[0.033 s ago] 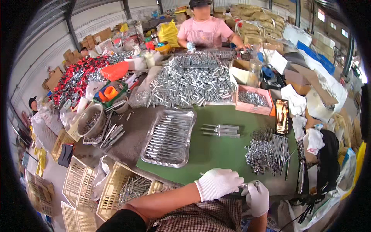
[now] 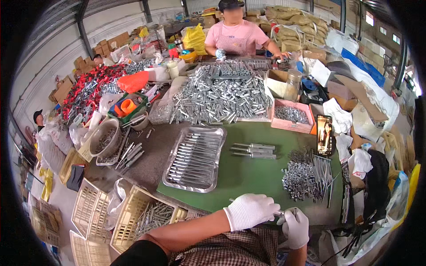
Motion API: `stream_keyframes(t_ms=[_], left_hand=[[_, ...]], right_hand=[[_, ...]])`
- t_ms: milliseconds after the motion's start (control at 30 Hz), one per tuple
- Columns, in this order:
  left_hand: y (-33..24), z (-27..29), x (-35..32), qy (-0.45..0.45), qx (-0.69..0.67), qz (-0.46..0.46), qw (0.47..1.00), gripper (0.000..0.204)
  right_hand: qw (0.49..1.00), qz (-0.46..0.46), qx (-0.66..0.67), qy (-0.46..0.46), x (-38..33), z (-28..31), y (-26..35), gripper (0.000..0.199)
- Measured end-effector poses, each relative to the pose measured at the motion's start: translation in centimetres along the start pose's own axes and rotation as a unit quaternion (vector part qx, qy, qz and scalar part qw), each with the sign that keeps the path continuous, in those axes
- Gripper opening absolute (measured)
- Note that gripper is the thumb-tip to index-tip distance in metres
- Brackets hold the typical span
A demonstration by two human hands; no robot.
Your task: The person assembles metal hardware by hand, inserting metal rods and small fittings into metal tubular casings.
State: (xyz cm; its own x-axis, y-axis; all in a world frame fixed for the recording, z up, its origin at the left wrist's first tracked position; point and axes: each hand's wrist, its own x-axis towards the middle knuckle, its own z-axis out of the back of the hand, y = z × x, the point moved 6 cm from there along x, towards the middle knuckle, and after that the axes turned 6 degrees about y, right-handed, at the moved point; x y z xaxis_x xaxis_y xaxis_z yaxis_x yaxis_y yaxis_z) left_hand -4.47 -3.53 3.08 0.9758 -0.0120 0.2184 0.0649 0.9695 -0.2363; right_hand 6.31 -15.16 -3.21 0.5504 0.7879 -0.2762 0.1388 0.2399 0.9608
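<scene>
Both my hands wear white gloves and meet close to my body at the near edge of the green mat. My left hand grips a long silver bolt that runs toward my right hand, whose fingers close on its other end. A pile of small silver nuts and long bolts lies just beyond my right hand. Three assembled bolts lie side by side mid-mat. A shiny metal tray filled with rows of bolts sits to the left.
A large heap of silver sleeves covers the far table, with a person in pink behind it. A pink box of parts, a phone, a metal bowl and cream plastic baskets surround the mat.
</scene>
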Motion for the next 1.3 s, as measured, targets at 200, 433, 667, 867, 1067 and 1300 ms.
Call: stream_keyframes(t_ms=[200, 433, 667, 867, 1067, 1300], left_hand=[[-0.4, 0.3, -0.3, 0.005, 0.016, 0.002, 1.0, 0.025], [0.7, 2.1, -0.9, -0.048, -0.033, 0.014, 0.998, 0.031], [1.0, 1.4, -0.9, -0.049, -0.108, 0.048, 0.992, 0.028], [0.6, 0.9, -0.9, -0.064, -0.1, 0.054, 0.991, 0.025], [0.6, -0.7, -1.0, -0.024, -0.022, 0.08, 0.996, 0.02], [0.0, -2.7, 0.5, 0.011, 0.052, 0.126, 0.991, 0.017]], right_hand=[[0.999, -0.019, 0.034, 0.021, -0.7, -0.5, 0.7, 0.019], [0.999, 0.044, -0.012, -0.022, 0.0, 0.1, 1.7, 0.011], [0.987, 0.114, -0.094, -0.066, -0.8, 0.4, 2.9, 0.006], [0.984, 0.126, -0.101, -0.07, -1.1, 0.6, 2.7, 0.008], [0.951, 0.152, -0.211, -0.166, -0.7, 4.2, 2.9, 0.01], [0.865, 0.239, -0.389, -0.206, 3.5, 5.1, 5.4, 0.011]])
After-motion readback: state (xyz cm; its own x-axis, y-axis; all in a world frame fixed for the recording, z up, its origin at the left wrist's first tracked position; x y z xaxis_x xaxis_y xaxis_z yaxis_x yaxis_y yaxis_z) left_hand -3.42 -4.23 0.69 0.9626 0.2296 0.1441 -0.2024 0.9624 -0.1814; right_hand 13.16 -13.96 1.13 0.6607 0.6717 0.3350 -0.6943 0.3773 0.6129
